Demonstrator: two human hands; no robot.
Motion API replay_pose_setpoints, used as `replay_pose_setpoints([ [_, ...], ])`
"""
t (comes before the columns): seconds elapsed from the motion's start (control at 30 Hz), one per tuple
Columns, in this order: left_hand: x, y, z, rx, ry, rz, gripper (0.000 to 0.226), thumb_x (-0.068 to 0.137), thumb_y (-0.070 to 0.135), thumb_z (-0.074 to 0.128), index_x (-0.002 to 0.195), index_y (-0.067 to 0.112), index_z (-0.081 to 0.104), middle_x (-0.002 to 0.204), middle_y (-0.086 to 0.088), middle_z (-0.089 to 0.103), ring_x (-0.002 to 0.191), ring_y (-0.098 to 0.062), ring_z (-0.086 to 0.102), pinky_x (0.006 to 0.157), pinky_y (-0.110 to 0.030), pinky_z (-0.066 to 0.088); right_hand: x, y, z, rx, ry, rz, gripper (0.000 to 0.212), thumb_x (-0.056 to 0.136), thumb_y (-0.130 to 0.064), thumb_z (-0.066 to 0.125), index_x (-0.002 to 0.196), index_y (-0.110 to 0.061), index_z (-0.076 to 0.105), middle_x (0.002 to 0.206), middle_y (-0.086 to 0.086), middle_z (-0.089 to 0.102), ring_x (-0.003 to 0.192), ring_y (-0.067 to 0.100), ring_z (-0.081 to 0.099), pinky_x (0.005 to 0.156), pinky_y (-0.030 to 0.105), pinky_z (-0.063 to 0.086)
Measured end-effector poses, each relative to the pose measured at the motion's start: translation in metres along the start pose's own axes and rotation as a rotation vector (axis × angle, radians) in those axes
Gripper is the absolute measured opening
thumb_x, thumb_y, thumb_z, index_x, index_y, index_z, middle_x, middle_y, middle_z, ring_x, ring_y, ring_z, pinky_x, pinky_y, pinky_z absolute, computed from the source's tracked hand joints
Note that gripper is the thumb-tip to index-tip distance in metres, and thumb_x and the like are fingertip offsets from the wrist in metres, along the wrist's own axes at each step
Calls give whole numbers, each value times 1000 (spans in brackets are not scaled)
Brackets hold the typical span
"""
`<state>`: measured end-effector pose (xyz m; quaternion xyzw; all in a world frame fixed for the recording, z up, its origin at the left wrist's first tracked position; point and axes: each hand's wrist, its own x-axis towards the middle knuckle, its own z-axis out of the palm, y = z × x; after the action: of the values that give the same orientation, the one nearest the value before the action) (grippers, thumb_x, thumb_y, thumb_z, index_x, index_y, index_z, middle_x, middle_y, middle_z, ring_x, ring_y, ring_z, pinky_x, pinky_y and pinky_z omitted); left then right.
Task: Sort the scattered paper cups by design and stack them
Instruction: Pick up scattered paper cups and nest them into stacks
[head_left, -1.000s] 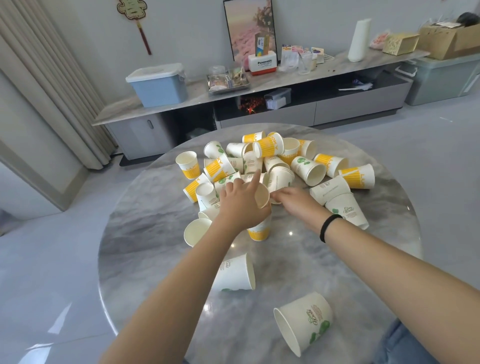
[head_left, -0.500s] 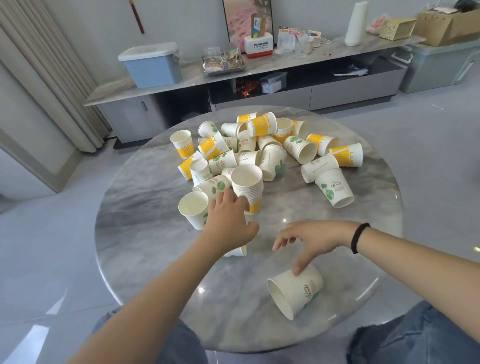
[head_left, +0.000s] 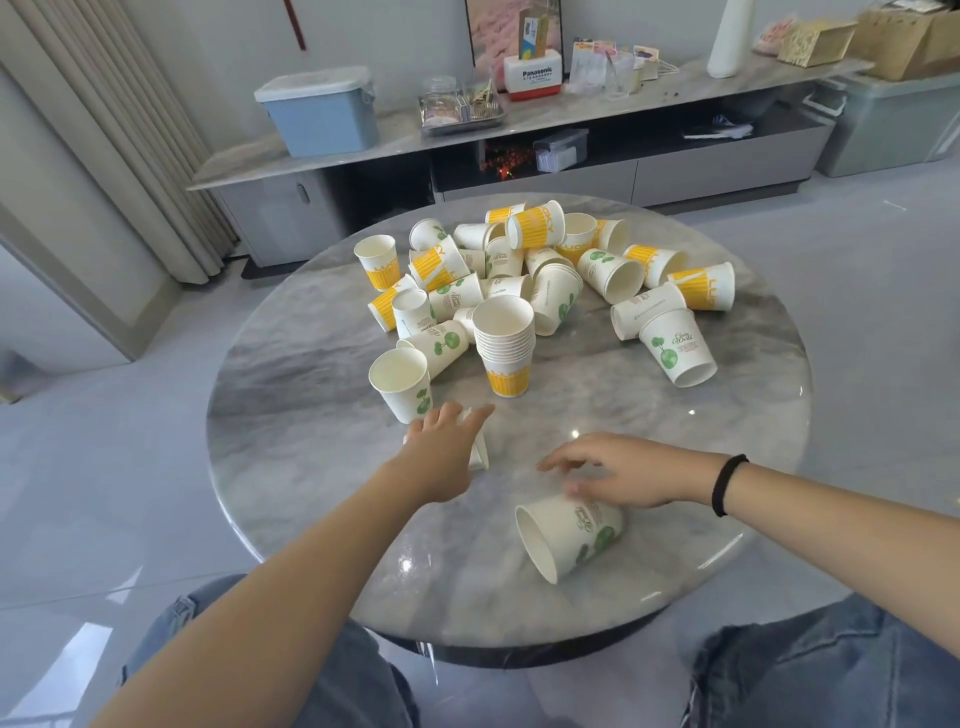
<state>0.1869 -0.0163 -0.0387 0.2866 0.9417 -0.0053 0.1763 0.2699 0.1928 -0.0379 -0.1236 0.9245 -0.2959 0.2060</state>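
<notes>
One stack of yellow cups (head_left: 506, 345) stands upright mid-table, so I judge the sorting barely begun; most cups (head_left: 550, 260) lie jumbled behind it. My left hand (head_left: 441, 457) reaches, fingers straight, over a fallen cup (head_left: 479, 451). My right hand (head_left: 618, 475), fingers loose, touches a green-leaf cup (head_left: 569, 535) on its side near me, gripping nothing.

Your round grey marble table (head_left: 311, 415) carried a heap of white paper cups (head_left: 550, 270) printed yellow or green, an upright yellow-banded stack (head_left: 505, 343), and a toppled green-leaf cup (head_left: 569, 535).
</notes>
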Motion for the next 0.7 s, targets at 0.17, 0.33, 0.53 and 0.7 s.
replay_pose_setpoints([
  [0.17, 0, -4, 3, 28, 34, -3, 74, 86, 19, 56, 148, 28, 15, 143, -10, 32, 133, -32, 35, 110, -41, 27, -9, 6, 8, -192, -51, -61, 85, 66, -76, 52, 138, -34, 37, 141, -14, 41, 128, 6, 31, 113, 28, 23],
  [0.33, -3, 0, -5, -86, 12, 14, 68, 87, 25, 59, 145, 26, 25, 138, -9, 35, 124, -29, 45, 99, -36, 40, -2, 6, 18, -183, -24, -28, 70, 75, -40, 72, 136, -30, 40, 130, -3, 52, 120, 16, 43, 105, 32, 33],
  [0.53, -2, -5, -30, -610, 200, -150, 57, 80, 29, 70, 132, 20, 46, 119, -3, 49, 107, -19, 52, 90, -32, 43, 1, 7, 13, 48, 89, 138, 60, 74, -37, 74, 123, -22, 43, 111, -7, 56, 96, 10, 55, 73, 15, 42],
  [0.7, -1, -3, -37, -1210, 244, -269, 51, 67, 36, 74, 111, 13, 63, 109, -9, 70, 98, -24, 69, 91, -46, 55, 8, -1, 9, 265, 202, 213, 55, 72, -45, 73, 116, -23, 47, 106, -6, 59, 92, 11, 57, 75, 19, 43],
])
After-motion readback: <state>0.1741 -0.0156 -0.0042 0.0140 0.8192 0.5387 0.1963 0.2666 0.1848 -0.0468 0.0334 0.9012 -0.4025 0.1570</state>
